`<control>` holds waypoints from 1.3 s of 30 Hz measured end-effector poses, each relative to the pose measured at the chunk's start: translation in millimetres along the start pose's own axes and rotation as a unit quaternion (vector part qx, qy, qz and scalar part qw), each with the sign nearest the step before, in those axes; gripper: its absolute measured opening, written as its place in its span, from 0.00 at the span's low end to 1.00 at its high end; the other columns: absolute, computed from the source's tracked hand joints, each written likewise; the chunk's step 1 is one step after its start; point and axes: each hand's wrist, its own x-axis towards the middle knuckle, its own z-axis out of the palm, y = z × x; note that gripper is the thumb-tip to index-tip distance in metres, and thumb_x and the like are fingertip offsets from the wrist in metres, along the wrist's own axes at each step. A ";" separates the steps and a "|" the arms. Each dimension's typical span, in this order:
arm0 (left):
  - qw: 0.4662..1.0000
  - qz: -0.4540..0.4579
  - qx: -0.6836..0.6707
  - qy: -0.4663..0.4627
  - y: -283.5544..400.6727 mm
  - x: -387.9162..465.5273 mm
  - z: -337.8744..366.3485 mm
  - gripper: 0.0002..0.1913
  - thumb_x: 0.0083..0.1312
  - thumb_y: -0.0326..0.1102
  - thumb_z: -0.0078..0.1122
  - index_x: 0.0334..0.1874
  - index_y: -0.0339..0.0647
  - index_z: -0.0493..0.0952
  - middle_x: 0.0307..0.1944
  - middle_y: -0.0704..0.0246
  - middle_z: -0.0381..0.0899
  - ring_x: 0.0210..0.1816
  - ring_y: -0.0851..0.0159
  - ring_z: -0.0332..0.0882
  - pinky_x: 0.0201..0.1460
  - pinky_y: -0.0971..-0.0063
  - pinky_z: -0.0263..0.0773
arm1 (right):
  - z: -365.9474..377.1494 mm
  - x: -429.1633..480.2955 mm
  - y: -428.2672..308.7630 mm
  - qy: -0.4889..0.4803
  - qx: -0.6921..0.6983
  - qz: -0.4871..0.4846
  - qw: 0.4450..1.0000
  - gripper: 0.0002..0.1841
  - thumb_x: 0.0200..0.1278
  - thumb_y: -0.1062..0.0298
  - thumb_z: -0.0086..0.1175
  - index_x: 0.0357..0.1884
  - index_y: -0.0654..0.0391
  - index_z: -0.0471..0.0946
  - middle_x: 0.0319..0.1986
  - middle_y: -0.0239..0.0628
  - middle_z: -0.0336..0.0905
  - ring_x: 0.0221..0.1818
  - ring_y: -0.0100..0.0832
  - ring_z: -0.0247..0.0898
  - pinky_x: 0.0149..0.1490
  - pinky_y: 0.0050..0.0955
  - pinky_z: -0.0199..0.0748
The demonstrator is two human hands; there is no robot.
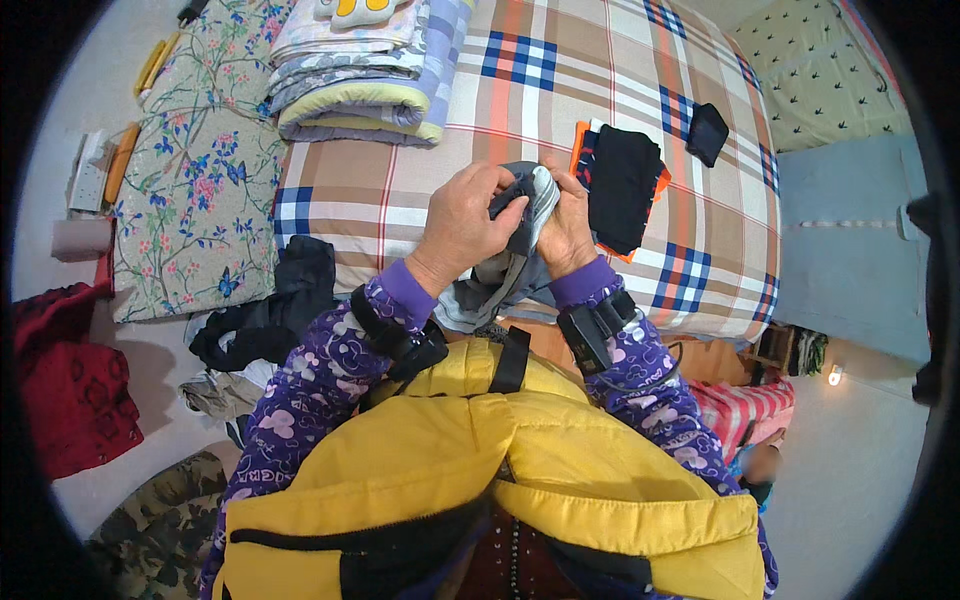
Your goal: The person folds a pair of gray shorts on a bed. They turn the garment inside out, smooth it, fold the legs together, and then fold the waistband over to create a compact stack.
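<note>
My left hand (472, 221) and my right hand (566, 225) both grip a grey garment (517, 259) above the near edge of the bed. Its dark outer cloth and a pale striped inner band show between my fingers. The lower part hangs in loose folds below my wrists; its full shape is hidden. Just right of my right hand lies a folded black garment (624, 187), stacked on orange and patterned cloth (581, 146). Farther right rests a small folded black item (707, 135).
A plaid sheet (360, 195) covers the bed. Folded quilts (360, 82) stand at its far left, beside a floral panel (202, 180). Dark clothes (300, 277) lie heaped at the left bed edge. A power strip (90, 172) is on the left wall. A person (757, 472) is partly visible lower right.
</note>
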 end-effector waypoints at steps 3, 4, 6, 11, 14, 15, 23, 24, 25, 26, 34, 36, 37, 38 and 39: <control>0.999 -0.032 -0.020 0.015 -0.3 -0.5 -0.1 0.11 0.51 0.31 0.66 0.33 0.38 0.73 0.28 0.64 0.74 0.29 0.58 0.76 0.30 0.70 0.72 | 6.3 -0.4 0.5 -0.015 0.005 0.000 1.000 0.06 0.64 0.67 0.45 0.38 0.55 0.71 0.34 0.40 0.77 0.39 0.38 0.76 0.48 0.40 0.77; 0.999 -0.031 -0.019 0.020 -0.4 -0.5 -0.5 0.11 0.51 0.31 0.66 0.33 0.38 0.73 0.28 0.64 0.74 0.28 0.59 0.76 0.30 0.70 0.72 | 8.6 -0.2 0.7 -0.031 0.003 0.003 1.000 0.07 0.65 0.66 0.44 0.39 0.56 0.72 0.35 0.42 0.78 0.39 0.39 0.77 0.48 0.41 0.78; 0.999 -0.031 -0.021 0.027 -0.6 -0.5 -1.7 0.11 0.51 0.31 0.66 0.33 0.38 0.73 0.27 0.64 0.74 0.28 0.59 0.76 0.30 0.70 0.72 | 11.8 0.1 1.4 -0.058 0.006 0.008 0.998 0.08 0.66 0.66 0.43 0.41 0.56 0.72 0.36 0.44 0.78 0.40 0.39 0.77 0.49 0.41 0.79; 0.999 -0.023 -0.011 0.022 -4.2 -1.0 -4.6 0.11 0.51 0.30 0.66 0.33 0.36 0.74 0.26 0.66 0.72 0.24 0.68 0.71 0.27 0.77 0.68 | 10.3 2.0 2.9 -0.069 0.036 0.036 0.996 0.07 0.65 0.68 0.45 0.42 0.56 0.72 0.37 0.44 0.78 0.40 0.39 0.78 0.48 0.39 0.79; 0.999 -0.024 0.007 0.020 -8.9 -0.8 -5.1 0.11 0.51 0.30 0.66 0.33 0.36 0.74 0.25 0.67 0.72 0.24 0.69 0.71 0.27 0.77 0.68 | 6.1 6.2 4.4 -0.061 0.034 0.040 0.997 0.07 0.65 0.68 0.45 0.41 0.56 0.72 0.36 0.44 0.78 0.40 0.39 0.78 0.48 0.39 0.79; 0.999 -0.025 0.012 0.021 -10.6 -0.6 -5.2 0.11 0.51 0.31 0.66 0.33 0.36 0.74 0.25 0.67 0.72 0.24 0.69 0.71 0.27 0.78 0.68 | 4.9 8.5 4.9 -0.068 0.035 0.035 0.996 0.07 0.64 0.68 0.46 0.41 0.56 0.72 0.36 0.44 0.78 0.40 0.39 0.78 0.48 0.39 0.79; 0.991 -0.091 -0.100 -0.019 -20.1 -6.2 -9.1 0.10 0.56 0.29 0.65 0.36 0.35 0.74 0.30 0.70 0.75 0.31 0.75 0.73 0.33 0.82 0.69 | -3.5 16.4 6.2 -0.054 0.073 0.053 0.994 0.05 0.61 0.69 0.48 0.38 0.55 0.72 0.34 0.42 0.79 0.39 0.38 0.78 0.48 0.40 0.78; 0.987 -0.100 -0.121 -0.022 -21.7 -6.8 -9.2 0.09 0.58 0.29 0.64 0.37 0.34 0.75 0.31 0.71 0.75 0.32 0.76 0.73 0.34 0.83 0.70 | -4.3 16.9 6.0 -0.047 0.043 0.043 0.997 0.07 0.61 0.69 0.46 0.39 0.56 0.72 0.34 0.39 0.78 0.37 0.36 0.77 0.45 0.35 0.79; 0.984 -0.108 -0.143 -0.025 -23.5 -7.2 -8.8 0.09 0.59 0.28 0.63 0.38 0.34 0.75 0.32 0.71 0.76 0.34 0.77 0.73 0.35 0.84 0.70 | -5.1 17.8 5.8 -0.050 0.036 0.040 0.997 0.07 0.61 0.68 0.46 0.39 0.56 0.72 0.34 0.40 0.78 0.37 0.36 0.77 0.45 0.35 0.79; 0.974 -0.128 -0.182 -0.031 -26.0 -7.2 -8.9 0.09 0.59 0.28 0.63 0.39 0.34 0.75 0.33 0.72 0.76 0.34 0.78 0.73 0.36 0.84 0.70 | -5.7 18.5 6.2 -0.062 0.029 0.042 0.997 0.07 0.61 0.68 0.46 0.39 0.55 0.72 0.34 0.40 0.79 0.37 0.36 0.77 0.44 0.36 0.79; 0.935 -0.222 -0.274 -0.039 -36.2 -5.5 -12.1 0.09 0.62 0.31 0.58 0.39 0.31 0.75 0.29 0.69 0.77 0.30 0.77 0.73 0.33 0.82 0.70 | 1.9 19.7 11.1 -0.071 0.046 0.057 0.995 0.06 0.61 0.67 0.48 0.38 0.55 0.73 0.34 0.41 0.79 0.37 0.38 0.78 0.44 0.35 0.80; 0.934 -0.242 -0.255 -0.058 -35.0 -4.6 -16.1 0.09 0.63 0.30 0.58 0.41 0.32 0.75 0.32 0.72 0.77 0.33 0.79 0.72 0.35 0.85 0.70 | 6.7 17.7 11.8 -0.057 0.039 0.055 0.996 0.06 0.60 0.67 0.48 0.37 0.55 0.72 0.33 0.41 0.79 0.37 0.37 0.78 0.44 0.34 0.79; 0.936 -0.246 -0.243 -0.065 -34.7 -3.6 -18.8 0.09 0.64 0.30 0.58 0.42 0.33 0.75 0.33 0.73 0.76 0.34 0.80 0.72 0.36 0.86 0.69 | 9.1 17.4 12.4 -0.056 0.025 0.053 0.997 0.05 0.60 0.68 0.47 0.37 0.55 0.72 0.33 0.40 0.79 0.37 0.37 0.78 0.44 0.34 0.79; 0.927 -0.247 -0.276 -0.056 -33.0 -3.5 -19.3 0.09 0.65 0.32 0.57 0.41 0.33 0.75 0.32 0.74 0.76 0.33 0.80 0.72 0.35 0.86 0.69 | 11.1 16.4 12.9 -0.066 0.018 0.051 0.996 0.05 0.60 0.68 0.47 0.37 0.55 0.72 0.33 0.40 0.79 0.36 0.37 0.78 0.44 0.33 0.79; 0.923 -0.260 -0.276 -0.058 -32.0 -3.2 -20.4 0.09 0.65 0.32 0.56 0.41 0.33 0.75 0.32 0.74 0.76 0.33 0.80 0.71 0.35 0.86 0.68 | 12.8 16.4 13.5 -0.078 0.011 0.048 0.996 0.05 0.60 0.68 0.47 0.37 0.55 0.72 0.33 0.40 0.79 0.36 0.36 0.78 0.44 0.33 0.79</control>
